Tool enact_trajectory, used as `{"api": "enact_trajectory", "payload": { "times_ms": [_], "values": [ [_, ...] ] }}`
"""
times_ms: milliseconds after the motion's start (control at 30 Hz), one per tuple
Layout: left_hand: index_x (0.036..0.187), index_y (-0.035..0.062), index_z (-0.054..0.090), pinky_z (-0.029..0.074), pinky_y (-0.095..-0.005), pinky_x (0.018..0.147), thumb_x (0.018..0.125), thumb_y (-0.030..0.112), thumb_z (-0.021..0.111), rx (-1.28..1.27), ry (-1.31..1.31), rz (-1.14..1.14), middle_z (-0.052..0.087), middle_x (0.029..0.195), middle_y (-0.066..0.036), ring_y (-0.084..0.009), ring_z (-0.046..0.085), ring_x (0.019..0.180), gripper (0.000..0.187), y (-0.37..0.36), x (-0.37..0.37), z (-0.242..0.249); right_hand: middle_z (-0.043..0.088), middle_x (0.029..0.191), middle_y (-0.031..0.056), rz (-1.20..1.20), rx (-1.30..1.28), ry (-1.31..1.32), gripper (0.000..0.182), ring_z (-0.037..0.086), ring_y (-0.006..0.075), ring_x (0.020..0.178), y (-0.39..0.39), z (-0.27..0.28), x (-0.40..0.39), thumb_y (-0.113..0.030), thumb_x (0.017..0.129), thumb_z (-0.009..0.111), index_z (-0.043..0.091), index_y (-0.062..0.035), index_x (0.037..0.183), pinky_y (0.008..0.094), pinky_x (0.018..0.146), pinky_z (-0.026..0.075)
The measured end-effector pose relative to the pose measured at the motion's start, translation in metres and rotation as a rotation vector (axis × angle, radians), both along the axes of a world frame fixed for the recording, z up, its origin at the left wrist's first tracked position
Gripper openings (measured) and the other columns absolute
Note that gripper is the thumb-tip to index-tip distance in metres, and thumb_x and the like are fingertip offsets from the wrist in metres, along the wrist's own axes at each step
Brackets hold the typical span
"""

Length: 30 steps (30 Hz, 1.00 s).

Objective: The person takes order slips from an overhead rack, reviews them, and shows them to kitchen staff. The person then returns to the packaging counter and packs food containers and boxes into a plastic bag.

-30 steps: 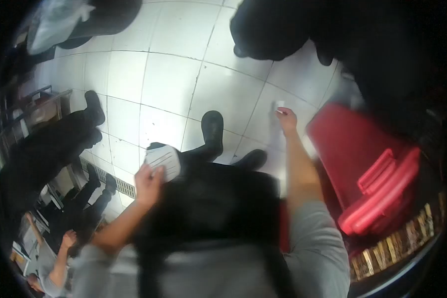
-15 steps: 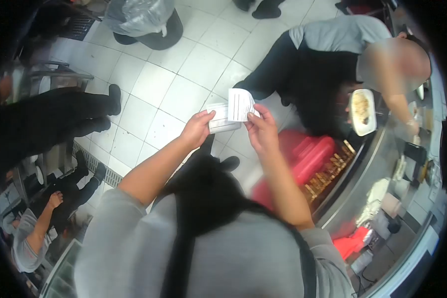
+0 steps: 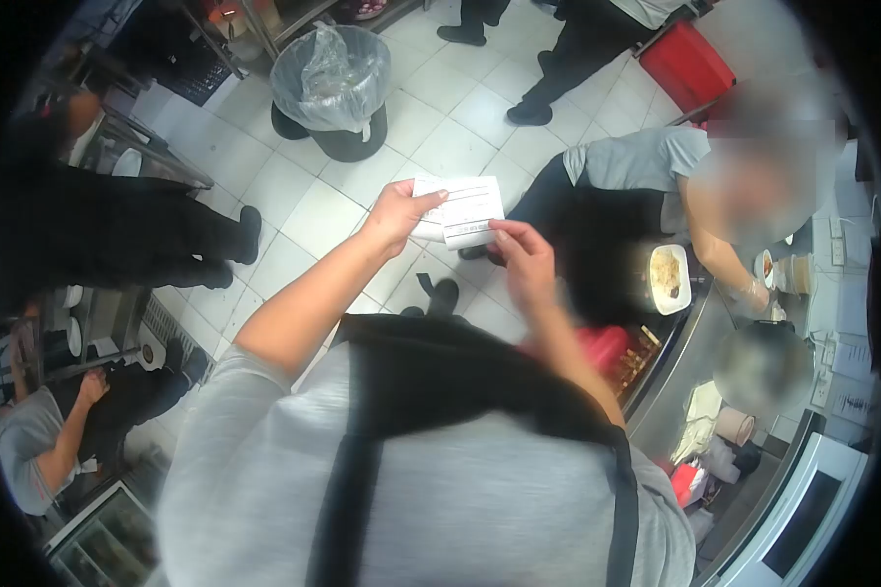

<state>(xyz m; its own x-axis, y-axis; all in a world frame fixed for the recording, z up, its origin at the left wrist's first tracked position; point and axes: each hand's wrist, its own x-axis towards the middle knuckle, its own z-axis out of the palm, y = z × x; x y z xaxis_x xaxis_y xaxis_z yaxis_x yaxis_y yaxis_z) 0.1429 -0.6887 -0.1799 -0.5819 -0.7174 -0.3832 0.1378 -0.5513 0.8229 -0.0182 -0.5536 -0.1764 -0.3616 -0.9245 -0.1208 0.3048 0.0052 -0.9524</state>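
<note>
My left hand [image 3: 399, 217] is closed on printed paper slips [image 3: 472, 210], its thumb pressed flat over them. One slip overlaps another, and lines of print show on the front one, too small to read. At the lower right corner of that front slip, my right hand [image 3: 527, 256] pinches the edge between thumb and fingers. Both hands are raised in front of my chest, above the tiled floor. How many slips are stacked is hidden.
A lined bin [image 3: 347, 127] stands on the white tiles ahead. To my right, a co-worker [image 3: 646, 157] leans over a steel counter [image 3: 683, 377] beside a white container of food [image 3: 669, 280]. Other people stand at left, near a dark-clad worker's legs [image 3: 127, 235].
My view has shifted, bringing more of the bin and far floor into sight. The slips now overlap more, and my left thumb reaches onto the front one. My right hand has slid to its lower corner.
</note>
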Motion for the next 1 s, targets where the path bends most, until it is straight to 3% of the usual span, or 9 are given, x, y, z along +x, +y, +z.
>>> {"api": "enact_trajectory", "payload": {
  "times_ms": [100, 167, 300, 433, 533, 633, 767, 833, 1000],
  "values": [
    [0.1, -0.003, 0.06, 0.048, -0.029, 0.078, 0.083, 0.011, 0.063, -0.062, -0.06, -0.056, 0.065, 0.094, -0.01, -0.0161, 0.062, 0.087, 0.022, -0.019, -0.013, 0.013, 0.064, 0.088, 0.0033, 0.158, -0.014, 0.104, 0.015, 0.056, 0.0073, 0.076, -0.032, 0.031, -0.029, -0.004, 0.08, 0.065, 0.065, -0.0002, 0.094, 0.0201, 0.069, 0.044],
    [0.101, -0.0037, 0.059, 0.048, -0.0293, 0.08, 0.085, 0.012, 0.061, -0.07, -0.058, -0.054, 0.065, 0.095, -0.011, -0.0164, 0.062, 0.088, 0.023, -0.033, -0.028, 0.022, 0.063, 0.091, 0.0037, 0.243, 0.007, 0.09, 0.017, 0.056, 0.0084, 0.082, -0.052, 0.035, -0.045, 0.001, 0.078, 0.064, 0.065, 0.0004, 0.095, 0.021, 0.073, 0.043],
    [0.106, -0.0069, 0.057, 0.047, -0.0324, 0.085, 0.091, 0.018, 0.052, -0.001, 0.092, 0.015, 0.063, 0.1, -0.014, -0.02, 0.061, 0.093, 0.03, -0.057, -0.045, 0.049, 0.06, 0.102, 0.0067, 0.184, -0.065, 0.313, 0.028, 0.053, 0.0142, 0.1, -0.092, 0.044, -0.076, 0.009, 0.075, 0.058, 0.062, 0.0028, 0.102, 0.0257, 0.089, 0.039],
    [0.111, -0.0068, 0.054, 0.045, -0.035, 0.091, 0.093, 0.02, 0.048, 0.051, 0.248, 0.077, 0.059, 0.111, -0.016, -0.0229, 0.058, 0.102, 0.033, -0.091, -0.033, 0.052, 0.058, 0.107, 0.0074, 0.153, -0.038, 0.124, 0.036, 0.053, 0.0139, 0.102, -0.13, 0.061, -0.103, 0.01, 0.075, 0.053, 0.062, 0.0006, 0.108, 0.0239, 0.089, 0.04],
    [0.114, -0.0068, 0.052, 0.044, -0.036, 0.092, 0.093, 0.02, 0.047, 0.037, 0.238, 0.136, 0.058, 0.113, -0.016, -0.0238, 0.057, 0.104, 0.034, -0.11, -0.018, 0.067, 0.054, 0.114, 0.0094, 0.16, -0.112, 0.238, 0.036, 0.05, 0.0149, 0.105, -0.165, 0.076, -0.107, 0.01, 0.075, 0.052, 0.061, 0.002, 0.109, 0.0247, 0.091, 0.039],
    [0.109, -0.0049, 0.056, 0.048, -0.0346, 0.085, 0.092, 0.02, 0.05, -0.037, 0.237, 0.231, 0.062, 0.103, -0.012, -0.0202, 0.06, 0.097, 0.031, -0.132, 0.001, 0.076, 0.051, 0.116, 0.01, 0.187, -0.212, 0.382, 0.036, 0.05, 0.016, 0.107, -0.206, 0.092, -0.099, 0.01, 0.075, 0.051, 0.06, 0.0033, 0.109, 0.0256, 0.091, 0.039],
    [0.101, -0.0012, 0.061, 0.047, -0.0277, 0.079, 0.089, 0.017, 0.056, -0.19, 0.227, 0.408, 0.065, 0.095, -0.007, -0.0132, 0.061, 0.086, 0.022, -0.163, 0.058, 0.068, 0.05, 0.118, 0.0101, 0.269, -0.313, 0.548, 0.037, 0.05, 0.0174, 0.108, -0.273, 0.115, -0.065, 0.009, 0.076, 0.049, 0.059, 0.0048, 0.111, 0.0259, 0.091, 0.039],
    [0.102, -0.0026, 0.061, 0.046, -0.0255, 0.08, 0.089, 0.016, 0.058, -0.282, 0.229, 0.56, 0.065, 0.096, -0.005, -0.0116, 0.06, 0.085, 0.024, -0.173, 0.102, 0.081, 0.051, 0.117, 0.0104, 0.31, -0.368, 0.486, 0.038, 0.05, 0.0179, 0.108, -0.307, 0.136, -0.025, 0.011, 0.076, 0.049, 0.059, 0.0041, 0.112, 0.0259, 0.091, 0.038],
    [0.1, -0.0028, 0.062, 0.044, -0.0272, 0.081, 0.088, 0.011, 0.058, -0.601, -0.087, 0.979, 0.064, 0.096, -0.006, -0.0117, 0.058, 0.088, 0.018, -0.193, 0.254, 0.115, 0.053, 0.114, 0.0119, 0.394, -0.723, 0.635, 0.037, 0.051, 0.02, 0.107, -0.399, 0.187, 0.11, 0.012, 0.076, 0.049, 0.061, 0.0015, 0.11, 0.027, 0.09, 0.039]
  ]
}}
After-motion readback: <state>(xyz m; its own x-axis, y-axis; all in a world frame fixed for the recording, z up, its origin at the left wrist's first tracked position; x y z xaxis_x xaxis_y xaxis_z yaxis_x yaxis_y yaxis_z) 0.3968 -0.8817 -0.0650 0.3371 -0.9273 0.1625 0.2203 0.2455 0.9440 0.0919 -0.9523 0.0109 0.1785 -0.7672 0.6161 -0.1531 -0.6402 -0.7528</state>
